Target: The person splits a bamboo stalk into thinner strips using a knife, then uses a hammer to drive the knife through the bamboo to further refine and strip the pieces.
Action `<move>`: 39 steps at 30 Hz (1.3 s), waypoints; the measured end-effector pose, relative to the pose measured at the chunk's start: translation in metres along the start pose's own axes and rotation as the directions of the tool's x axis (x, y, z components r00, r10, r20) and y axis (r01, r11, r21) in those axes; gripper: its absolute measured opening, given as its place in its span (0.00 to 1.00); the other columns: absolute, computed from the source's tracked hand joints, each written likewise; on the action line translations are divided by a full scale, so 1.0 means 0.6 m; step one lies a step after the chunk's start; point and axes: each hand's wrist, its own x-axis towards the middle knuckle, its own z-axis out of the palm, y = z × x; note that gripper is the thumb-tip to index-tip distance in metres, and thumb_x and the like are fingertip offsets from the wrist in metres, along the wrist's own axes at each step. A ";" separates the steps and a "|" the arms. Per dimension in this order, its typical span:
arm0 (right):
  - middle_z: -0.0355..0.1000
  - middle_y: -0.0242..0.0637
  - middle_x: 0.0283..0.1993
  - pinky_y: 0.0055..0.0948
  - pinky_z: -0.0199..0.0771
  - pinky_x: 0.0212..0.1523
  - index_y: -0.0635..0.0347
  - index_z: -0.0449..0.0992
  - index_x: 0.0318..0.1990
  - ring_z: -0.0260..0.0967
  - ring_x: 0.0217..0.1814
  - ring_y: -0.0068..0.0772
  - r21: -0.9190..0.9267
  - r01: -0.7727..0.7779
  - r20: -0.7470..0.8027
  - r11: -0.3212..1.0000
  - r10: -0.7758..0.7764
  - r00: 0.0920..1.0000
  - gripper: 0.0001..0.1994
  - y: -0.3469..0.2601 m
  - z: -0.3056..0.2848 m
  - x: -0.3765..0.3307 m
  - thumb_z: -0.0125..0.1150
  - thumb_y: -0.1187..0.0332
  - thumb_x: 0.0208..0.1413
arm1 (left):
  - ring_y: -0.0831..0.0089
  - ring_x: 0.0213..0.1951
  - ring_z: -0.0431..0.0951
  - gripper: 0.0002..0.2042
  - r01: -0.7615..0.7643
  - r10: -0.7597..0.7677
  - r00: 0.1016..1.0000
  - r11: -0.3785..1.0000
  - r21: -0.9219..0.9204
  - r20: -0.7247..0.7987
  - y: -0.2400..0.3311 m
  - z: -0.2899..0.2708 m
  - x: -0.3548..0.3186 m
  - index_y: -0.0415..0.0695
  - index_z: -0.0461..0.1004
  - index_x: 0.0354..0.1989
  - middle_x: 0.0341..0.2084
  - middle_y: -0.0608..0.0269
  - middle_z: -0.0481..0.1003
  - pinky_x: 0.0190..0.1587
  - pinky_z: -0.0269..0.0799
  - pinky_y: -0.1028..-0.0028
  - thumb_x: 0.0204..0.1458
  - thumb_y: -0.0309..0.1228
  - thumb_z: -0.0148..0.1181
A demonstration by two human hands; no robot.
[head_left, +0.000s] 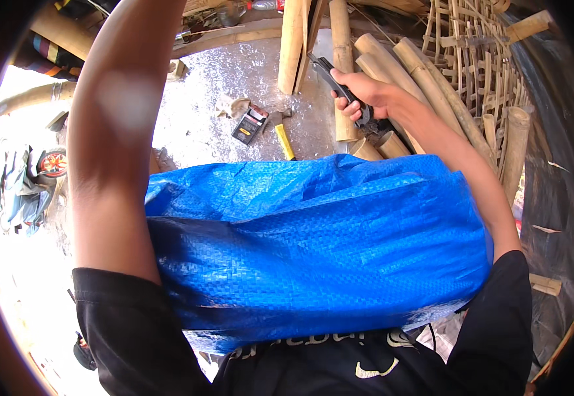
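Right hand: fingers wrapped around the handle of a black cutting knife with a thin grey blade; right hand point(371, 96), black cutting knife point(330, 72).
Left hand: out of view; the left arm point(114, 152) runs off the upper edge, so its grip cannot be told.
Split bamboo: pale tan, lengthwise-split bamboo piece point(293, 49), upper centre, long axis running away from the wearer, top cut off by the frame.
Key relation: bamboo lies just left of the right hand, the nearer visible hand; knife slants up-left, its tip beside the bamboo's right edge. Contact cannot be told.
Lap: blue woven plastic sheet point(326, 237), spread between the forearms.
Ground: yellow-handled hammer point(283, 136) beside a small black, red and white box point(251, 124); round tan bamboo poles point(432, 89) at right.
Writing: pale lettering and a curved mark on the black shirt point(340, 369), partly covered; box print too small to read reliably.
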 end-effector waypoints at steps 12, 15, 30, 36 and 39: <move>0.74 0.52 0.30 0.42 0.73 0.30 0.65 0.74 0.37 0.72 0.26 0.48 -0.604 0.125 -0.198 0.787 -0.301 0.933 0.28 0.020 -0.037 0.064 0.41 0.45 0.71 | 0.43 0.67 0.62 0.63 0.034 -0.039 0.998 0.996 -0.082 -0.052 -0.036 -0.015 0.013 0.48 0.32 0.74 0.68 0.32 0.55 0.60 0.72 0.47 0.38 0.40 0.82; 0.55 0.21 0.24 0.15 0.51 0.19 0.52 0.63 0.38 0.46 0.17 0.10 0.208 0.020 0.179 0.978 -0.058 0.982 0.24 0.030 -0.036 0.045 0.43 0.40 0.69 | 0.43 0.66 0.63 0.60 -0.003 0.003 1.000 0.987 -0.162 -0.002 -0.023 -0.005 -0.007 0.50 0.34 0.74 0.68 0.33 0.57 0.62 0.70 0.46 0.40 0.37 0.81; 0.63 0.28 0.24 0.25 0.62 0.21 0.57 0.65 0.32 0.58 0.18 0.20 -0.814 0.114 -0.211 0.570 -0.472 0.856 0.29 0.032 -0.056 0.069 0.35 0.40 0.71 | 0.45 0.67 0.63 0.61 -0.037 0.038 0.999 0.991 -0.132 0.000 -0.026 0.015 0.005 0.48 0.35 0.74 0.68 0.33 0.57 0.64 0.67 0.48 0.39 0.38 0.81; 0.60 0.25 0.22 0.22 0.56 0.17 0.55 0.64 0.35 0.51 0.15 0.16 -0.343 0.120 -0.171 0.932 -0.188 0.967 0.27 0.032 -0.024 0.050 0.37 0.38 0.70 | 0.47 0.67 0.62 0.58 -0.024 0.032 0.999 0.974 -0.224 0.030 -0.054 0.012 0.018 0.52 0.37 0.74 0.69 0.37 0.56 0.62 0.69 0.49 0.41 0.36 0.80; 0.61 0.25 0.23 0.20 0.55 0.17 0.54 0.64 0.38 0.50 0.16 0.14 0.095 0.060 -0.010 0.994 -0.059 0.998 0.27 0.044 -0.019 0.044 0.41 0.37 0.68 | 0.49 0.67 0.63 0.55 -0.031 0.043 0.998 0.979 -0.202 0.054 -0.042 0.013 0.018 0.55 0.41 0.73 0.68 0.42 0.58 0.60 0.70 0.50 0.42 0.34 0.79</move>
